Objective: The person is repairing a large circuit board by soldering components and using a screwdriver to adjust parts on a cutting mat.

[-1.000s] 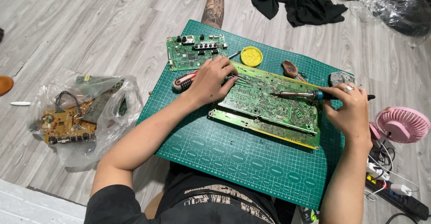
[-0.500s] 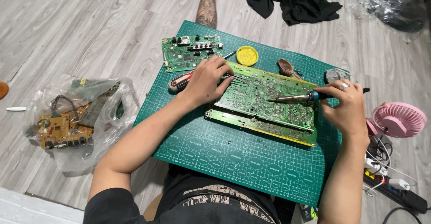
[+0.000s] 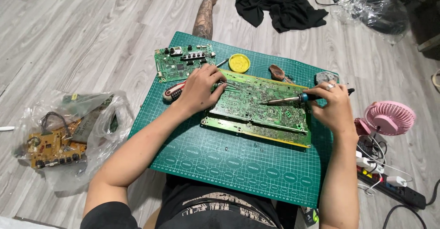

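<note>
Lying across the middle of a green cutting mat (image 3: 220, 160) spread on the wooden floor, a large green circuit board (image 3: 256, 110) is being worked on with its solder side up. The left hand (image 3: 199, 89) is pressed onto the board's left end, fingers bent over a thin pair of tweezers (image 3: 231, 86) whose tips are laid on the board; whether the tweezers are pinched tight cannot be told. A red-handled screwdriver (image 3: 173, 91) is partly covered by that hand, near the mat's left edge. The right hand (image 3: 334, 105) is clenched around the blue-and-black handle of a soldering iron (image 3: 288, 99), and the iron's metal tip is held against the board's surface close to its centre. Toward the mat's far edge, a smaller green circuit board (image 3: 183, 61) is laid near the far left corner, with a round yellow tin (image 3: 239, 63) just beside it. A brown tool (image 3: 277, 72) and a grey lump (image 3: 325, 77) are set near the far right part of the mat. On the floor left of the mat, a clear plastic bag (image 3: 91, 128) with a yellow-brown board (image 3: 55, 144) is seen. A pink fan (image 3: 389, 118) and a power strip (image 3: 394, 187) are placed on the floor at the right, and a black cloth (image 3: 279, 6) is dropped beyond the mat.
</note>
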